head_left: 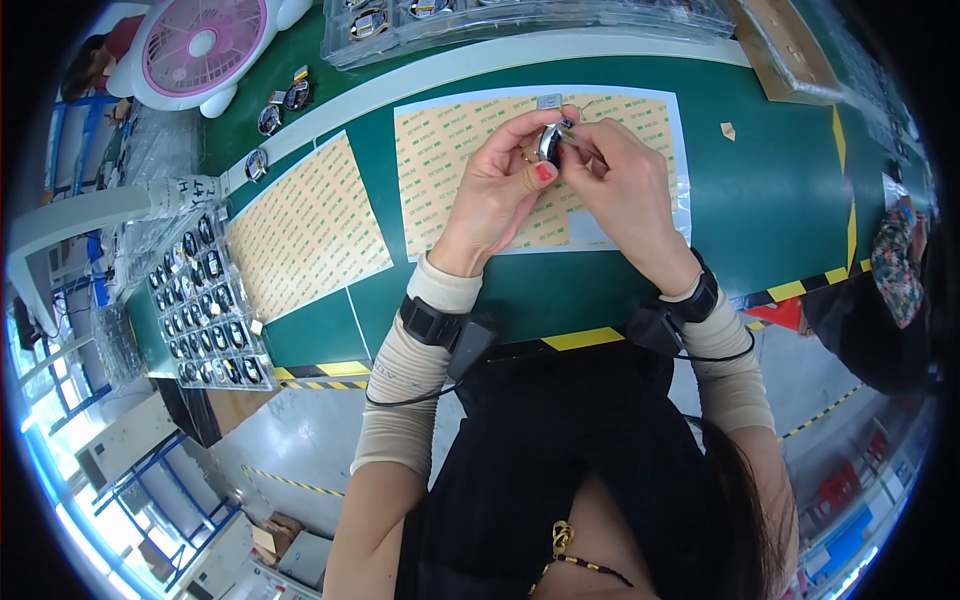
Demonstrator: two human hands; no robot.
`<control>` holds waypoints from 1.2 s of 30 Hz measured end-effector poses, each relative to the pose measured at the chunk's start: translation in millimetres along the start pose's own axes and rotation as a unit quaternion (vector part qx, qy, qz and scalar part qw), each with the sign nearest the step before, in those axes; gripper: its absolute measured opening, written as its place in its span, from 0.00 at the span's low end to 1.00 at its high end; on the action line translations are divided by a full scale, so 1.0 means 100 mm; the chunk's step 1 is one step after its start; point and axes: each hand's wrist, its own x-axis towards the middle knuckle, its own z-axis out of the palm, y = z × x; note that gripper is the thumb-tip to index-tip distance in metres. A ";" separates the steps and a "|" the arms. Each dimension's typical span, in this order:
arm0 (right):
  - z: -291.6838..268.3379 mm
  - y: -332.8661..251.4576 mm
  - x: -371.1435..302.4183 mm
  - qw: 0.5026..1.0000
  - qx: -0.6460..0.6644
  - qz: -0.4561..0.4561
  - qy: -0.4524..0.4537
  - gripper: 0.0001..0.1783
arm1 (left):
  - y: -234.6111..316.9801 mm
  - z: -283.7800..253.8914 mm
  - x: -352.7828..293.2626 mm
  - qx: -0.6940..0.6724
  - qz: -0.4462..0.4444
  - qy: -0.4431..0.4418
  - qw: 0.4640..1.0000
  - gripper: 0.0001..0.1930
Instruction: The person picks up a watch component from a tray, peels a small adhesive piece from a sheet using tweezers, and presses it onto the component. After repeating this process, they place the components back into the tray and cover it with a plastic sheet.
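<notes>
My left hand (490, 190) is closed around a small round watch-like part (549, 144) with a shiny silver rim and dark centre. Its thumb and fingers hold the rim above a tan adhesive sheet (440, 140) printed with green marks. From the right, my right hand (632, 185) meets the part with its fingers pinched together. What lies between those fingertips is too small and covered to make out. Just beyond the part shows a flat silver rectangular piece (548, 102), seemingly by a thin wire.
Another tan sheet (310, 225) lies to the left, beside a clear tray (262, 345) of several round parts. Loose round parts (270, 120) sit near a pink-and-white fan (203, 43). Clear trays (540, 32) stand at the back, a cardboard box (785, 60) back right.
</notes>
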 end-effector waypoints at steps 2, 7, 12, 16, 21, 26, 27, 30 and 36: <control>0.00 0.00 0.01 0.999 0.033 0.028 -0.005 0.05 | 0.00 0.01 0.00 -0.005 -0.001 -0.005 1.000 0.22; -0.01 0.04 0.00 0.992 0.092 0.080 -0.021 0.05 | 0.00 0.04 0.00 -0.010 -0.004 0.003 1.000 0.23; -0.05 0.00 0.01 0.975 0.159 0.145 -0.062 0.04 | 0.02 0.04 -0.02 0.011 -0.015 0.015 1.000 0.23; -0.06 0.05 0.01 0.948 0.232 0.199 -0.083 0.02 | 0.03 0.07 -0.02 0.061 -0.010 0.019 0.998 0.23; -0.07 0.06 0.05 0.876 0.367 0.296 -0.099 0.03 | 0.01 0.06 -0.02 0.114 0.008 0.014 0.993 0.23; -0.11 0.14 0.06 0.792 0.464 0.374 -0.135 0.06 | 0.00 0.01 0.01 0.087 -0.006 0.013 0.996 0.23; -0.12 0.13 0.06 0.792 0.464 0.374 -0.135 0.06 | 0.01 0.01 0.01 0.086 -0.005 0.013 0.996 0.23; -0.17 0.03 0.12 0.868 0.356 0.336 -0.080 0.08 | 0.07 -0.01 -0.01 -0.047 -0.070 0.080 0.993 0.23; -0.12 0.04 0.04 0.938 0.223 0.242 -0.109 0.08 | 0.03 -0.01 0.00 -0.037 -0.059 0.059 0.996 0.22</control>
